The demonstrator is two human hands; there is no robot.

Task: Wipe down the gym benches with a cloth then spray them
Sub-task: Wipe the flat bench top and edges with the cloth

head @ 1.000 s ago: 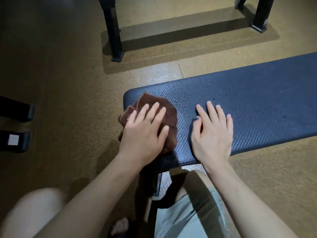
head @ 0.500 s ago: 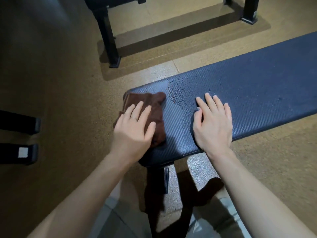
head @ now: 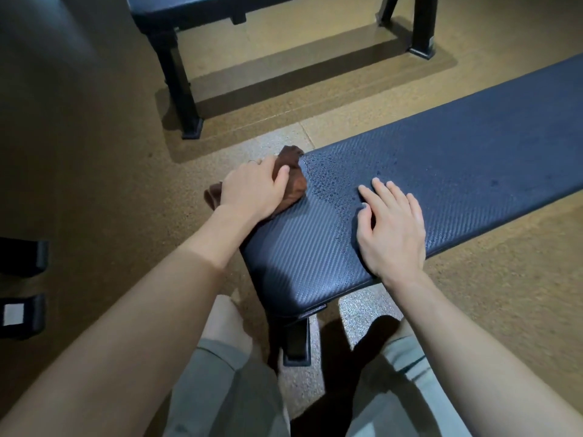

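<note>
At the near end of the bench, on its far-left corner, the left hand grips a brown cloth, fingers curled over the bunched fabric with the thumb across it. Part of the cloth hangs off the bench's end edge, beyond the corner. The right hand lies flat on the pad just right of the cloth, fingers straight and slightly spread, holding nothing and seeming to brace the person against the bench.

Between the cloth and the right hand the pad carries a patch of small droplets, and a few more marks sit further along the bench toward its far end. The strip of pad nearest the person looks dry and evenly shiny.

This reads as the wiping step, with the cloth at the corner of the pad and the wet patch just beside it not yet cleared. The next move probably calls for drawing the cloth back onto the pad and across the droplets, with firm downward pressure, then working along the bench; the right hand would need to lift or shift out of the path. No spray bottle is in view. A second bench stands beyond this one, across the floor.
</note>
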